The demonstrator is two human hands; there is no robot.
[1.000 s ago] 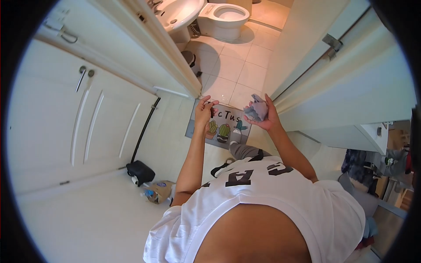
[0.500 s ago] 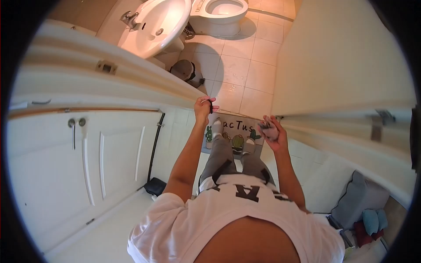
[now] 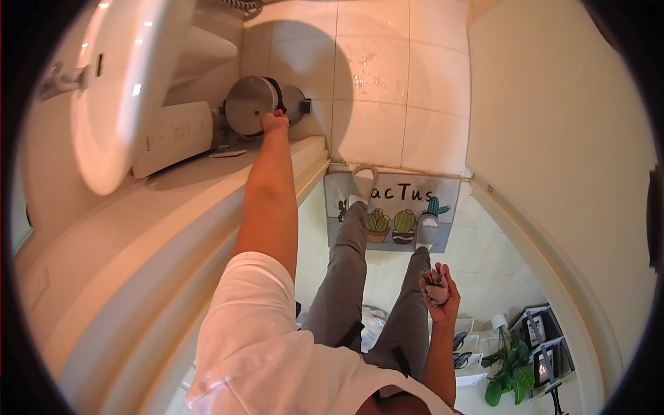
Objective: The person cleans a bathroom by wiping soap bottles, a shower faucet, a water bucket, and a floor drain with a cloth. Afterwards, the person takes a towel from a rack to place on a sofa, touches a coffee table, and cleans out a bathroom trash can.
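Observation:
My left hand (image 3: 275,123) is stretched forward to a round grey trash can (image 3: 296,102) on the bathroom floor. Its fingers are curled at the edge of the trash can lid (image 3: 249,104), beside a black band. Whether a small dark object is also in these fingers is hidden. Lower down at my right side, my right hand (image 3: 446,294) faces palm up, fingers curled around a greyish crumpled wad (image 3: 434,286). What the wad is made of cannot be told.
A cactus-print doormat (image 3: 387,187) lies under my feet at the doorway. The white sink (image 3: 114,90) juts out at the left, with a white box-like panel (image 3: 173,138) below. A door (image 3: 553,104) stands at the right. Behind me are a leafy plant (image 3: 512,373) and shelves.
I have leaned forward into the bathroom. My left hand has gone from the doorway, where it held a small black thing, to the trash can. My right hand has dropped back, still holding the wad.

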